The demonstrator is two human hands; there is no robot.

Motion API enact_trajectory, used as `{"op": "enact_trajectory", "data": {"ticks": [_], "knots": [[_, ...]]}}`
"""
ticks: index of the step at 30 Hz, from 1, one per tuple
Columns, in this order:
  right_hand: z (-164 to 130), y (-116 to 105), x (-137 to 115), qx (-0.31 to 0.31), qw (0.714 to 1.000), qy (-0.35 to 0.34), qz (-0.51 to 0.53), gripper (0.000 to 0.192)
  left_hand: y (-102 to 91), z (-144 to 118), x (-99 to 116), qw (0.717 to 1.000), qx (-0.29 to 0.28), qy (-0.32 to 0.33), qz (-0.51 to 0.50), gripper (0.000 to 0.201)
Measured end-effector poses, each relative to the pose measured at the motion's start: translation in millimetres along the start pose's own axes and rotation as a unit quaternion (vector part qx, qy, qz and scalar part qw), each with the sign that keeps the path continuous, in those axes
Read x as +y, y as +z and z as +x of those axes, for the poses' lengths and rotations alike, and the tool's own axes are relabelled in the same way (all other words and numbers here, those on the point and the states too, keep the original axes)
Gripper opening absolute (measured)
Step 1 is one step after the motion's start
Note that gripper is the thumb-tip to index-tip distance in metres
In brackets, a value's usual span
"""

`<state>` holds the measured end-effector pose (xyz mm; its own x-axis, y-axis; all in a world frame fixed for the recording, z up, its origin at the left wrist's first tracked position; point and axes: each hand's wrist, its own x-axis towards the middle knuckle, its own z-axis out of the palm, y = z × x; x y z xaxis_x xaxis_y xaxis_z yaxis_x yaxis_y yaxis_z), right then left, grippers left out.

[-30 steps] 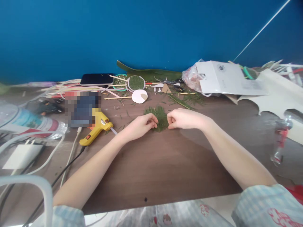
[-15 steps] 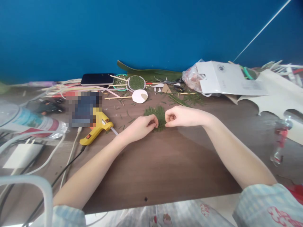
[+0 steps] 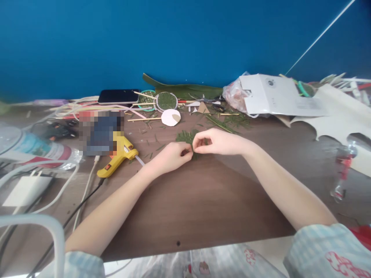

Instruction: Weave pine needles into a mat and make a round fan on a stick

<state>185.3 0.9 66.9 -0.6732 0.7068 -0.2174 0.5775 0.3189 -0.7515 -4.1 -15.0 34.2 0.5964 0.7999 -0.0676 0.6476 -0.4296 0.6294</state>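
In front of me lies a feathery green leaf sprig (image 3: 184,136), partly covered by my fingers. My left hand (image 3: 174,156) is closed in a pinch at its lower edge. My right hand (image 3: 217,141) meets it from the other side, thumb and forefinger pinched together, fingertips touching or almost touching the left ones. Whatever sits between the right fingertips is too small to make out. Beyond the hands lie a white paper disc (image 3: 169,117) on a stick and a round leaf-covered piece (image 3: 167,101) with a pale rim.
To the left lie a yellow glue gun (image 3: 117,157) with a black cord, a white charger (image 3: 27,189) and a plastic bottle (image 3: 37,148). A phone (image 3: 118,96), scissors (image 3: 217,106), leaf scraps (image 3: 228,123) and a white box (image 3: 278,94) line the back.
My right hand has moved left, across part of the sprig, bringing its pinched fingers up to my left fingertips. The left hand has barely moved.
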Motion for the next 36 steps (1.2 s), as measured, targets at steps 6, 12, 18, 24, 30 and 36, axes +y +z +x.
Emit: {"op": "enact_trajectory", "data": {"ticks": [6, 12, 18, 24, 30, 36], "knots": [[1.9, 13.9, 5.9, 0.007, 0.98, -0.082, -0.184, 0.003, -0.6, 0.5, -0.7, 1.0, -0.011, -0.015, -0.008, 0.018], [3.7, 21.1, 4.6, 0.008, 0.965, -0.091, -0.248, 0.002, -0.6, 0.0, -1.1, 1.0, -0.01, -0.018, -0.015, 0.019], [3.1, 23.1, 2.5, 0.025, 0.958, -0.097, -0.267, 0.008, 0.1, 0.8, -3.2, 1.0, -0.011, -0.02, -0.013, 0.018], [2.6, 18.1, 5.5, 0.047, 0.973, -0.081, -0.21, 0.015, -1.9, 0.5, -1.3, 1.0, -0.016, -0.015, -0.015, 0.017], [4.8, 14.8, 15.3, 0.079, 0.986, -0.082, -0.12, 0.015, -0.9, -0.8, -2.4, 0.999, -0.013, -0.014, -0.026, 0.018], [7.5, 16.2, 20.3, 0.066, 0.994, -0.061, -0.064, 0.014, -1.5, -0.9, -1.7, 0.999, -0.018, -0.012, -0.041, 0.019]]}}
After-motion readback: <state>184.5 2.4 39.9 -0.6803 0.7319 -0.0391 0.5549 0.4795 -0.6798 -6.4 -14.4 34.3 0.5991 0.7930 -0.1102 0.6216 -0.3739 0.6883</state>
